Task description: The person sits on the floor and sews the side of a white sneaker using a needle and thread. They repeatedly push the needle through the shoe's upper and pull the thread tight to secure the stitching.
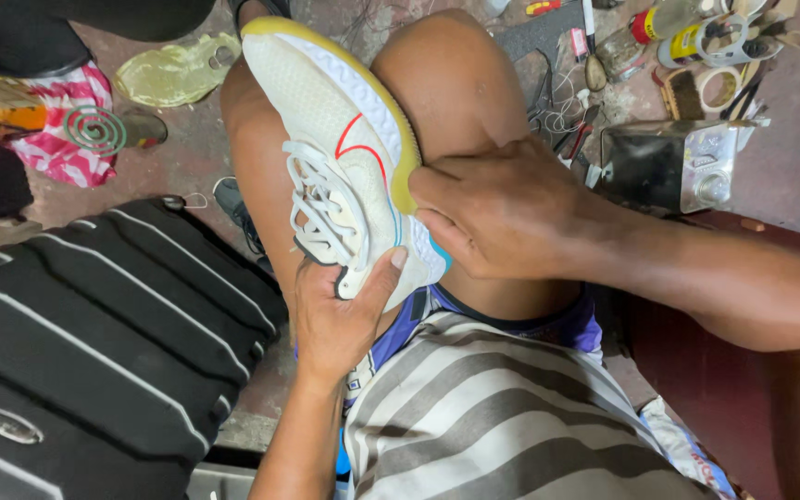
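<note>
Your white sneaker (344, 157) lies on its side across your bare knees, light and soft in the upper, stiffer along the yellow sole edge. Your left hand (335, 319) clasps the heel end from below; your right hand (502, 218) pinches the sole rim. A black suitcase (94, 343) sits beside you.

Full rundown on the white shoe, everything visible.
The shoe is a white mesh sneaker with white laces, thin red and blue side lines and a yellowish sole edge. It lies on its side between the person's bare knees, toe pointing away, heel toward the body. The left hand grips the collar end from below, thumb across the upper. The right hand presses its fingertips against the sole edge near the heel. Whether the sole is coming loose cannot be told.
</note>
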